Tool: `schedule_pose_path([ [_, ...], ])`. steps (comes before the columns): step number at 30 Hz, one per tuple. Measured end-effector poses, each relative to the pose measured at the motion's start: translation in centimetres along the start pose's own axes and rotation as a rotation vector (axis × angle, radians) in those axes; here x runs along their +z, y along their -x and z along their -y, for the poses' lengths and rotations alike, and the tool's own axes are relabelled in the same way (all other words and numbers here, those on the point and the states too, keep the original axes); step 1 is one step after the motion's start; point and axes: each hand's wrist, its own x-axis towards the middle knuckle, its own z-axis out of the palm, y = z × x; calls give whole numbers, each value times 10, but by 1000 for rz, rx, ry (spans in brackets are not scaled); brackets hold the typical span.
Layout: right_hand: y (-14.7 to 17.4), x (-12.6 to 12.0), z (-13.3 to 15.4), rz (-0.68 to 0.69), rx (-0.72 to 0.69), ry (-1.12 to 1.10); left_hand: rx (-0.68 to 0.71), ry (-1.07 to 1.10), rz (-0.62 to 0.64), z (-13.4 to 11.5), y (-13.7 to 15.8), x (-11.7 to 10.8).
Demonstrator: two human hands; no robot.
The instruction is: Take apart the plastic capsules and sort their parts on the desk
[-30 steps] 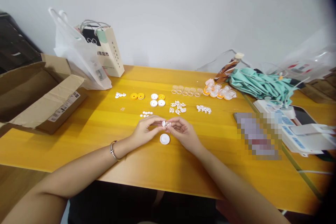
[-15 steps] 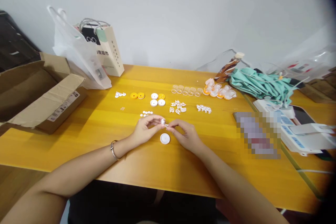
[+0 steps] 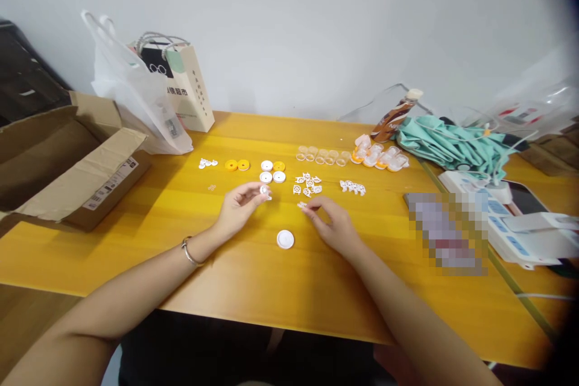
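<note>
My left hand [image 3: 239, 207] is raised over the table, its thumb and fingers closed on a small white plastic part [image 3: 264, 191]. To the right, my right hand [image 3: 333, 226] pinches another small white piece [image 3: 301, 205], too small to make out in detail. The two hands are apart. Between and below them a round white disc [image 3: 284, 239] lies flat on the table. Just beyond my right hand are several white openwork plastic pieces [image 3: 309, 183]. White round caps [image 3: 279, 177] and a yellow one [image 3: 279, 166] sit grouped beyond my left hand.
Yellow rings [image 3: 231, 165], clear cups [image 3: 320, 158], orange-and-clear pieces [image 3: 380, 157] and more white parts [image 3: 353, 187] lie farther back. A cardboard box [image 3: 108, 181] and bags [image 3: 136, 90] stand left. A bottle [image 3: 397, 117], teal cloth [image 3: 447, 145] and power strip [image 3: 493, 217] are right.
My hands have drawn apart: the left moved left and away from me, the right moved right and slightly up. Each holds a small white piece.
</note>
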Motion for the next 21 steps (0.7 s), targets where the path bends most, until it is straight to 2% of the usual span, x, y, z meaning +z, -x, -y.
schedule_pose_path([
  [5, -13, -6, -28, -220, 81, 71, 28, -9, 119, 3, 9, 8],
  [13, -28, 12, -56, -210, 59, 164, 81, -103, 151, 6, 12, 10],
  [21, -31, 10, -57, -241, 37, 213, 91, -128, 186, 4, 14, 12],
])
